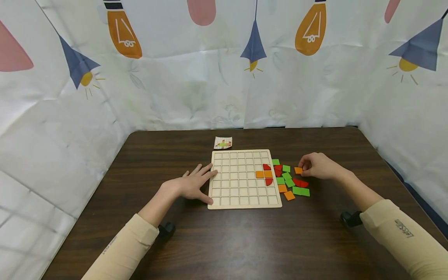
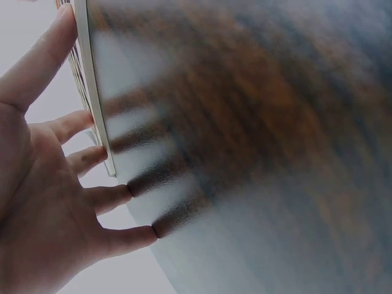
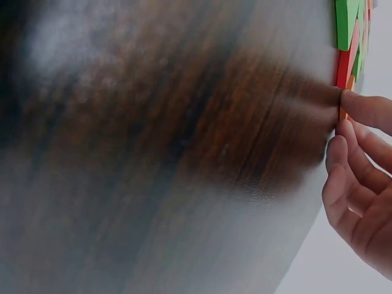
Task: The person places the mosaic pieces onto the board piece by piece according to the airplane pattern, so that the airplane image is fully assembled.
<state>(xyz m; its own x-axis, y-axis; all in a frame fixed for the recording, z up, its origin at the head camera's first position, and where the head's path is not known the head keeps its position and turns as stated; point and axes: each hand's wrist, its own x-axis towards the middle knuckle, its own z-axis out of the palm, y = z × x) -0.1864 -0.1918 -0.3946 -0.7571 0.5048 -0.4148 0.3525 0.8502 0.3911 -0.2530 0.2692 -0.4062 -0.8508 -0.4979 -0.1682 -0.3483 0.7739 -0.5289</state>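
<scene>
A pale wooden grid board (image 1: 232, 190) lies on the table. Two orange square tiles (image 1: 259, 174) and two red curved tiles (image 1: 268, 181) sit in cells near its right side. With fingers spread, my left hand (image 1: 190, 186) rests at the board's left edge; the left wrist view shows the thumb and some fingers (image 2: 86, 160) touching that edge. My right hand (image 1: 320, 166) pinches an orange square tile (image 1: 298, 170) between thumb and fingertips, right of the loose tiles. Only a sliver of this orange tile (image 3: 343, 114) shows in the right wrist view.
Loose green tiles (image 1: 301, 191), red tiles (image 1: 300, 182) and orange tiles (image 1: 289, 195) lie along the board's right edge. Behind the board is a small picture card (image 1: 223, 143). A printed curtain (image 1: 196, 93) hangs behind the dark wooden table (image 1: 238, 245).
</scene>
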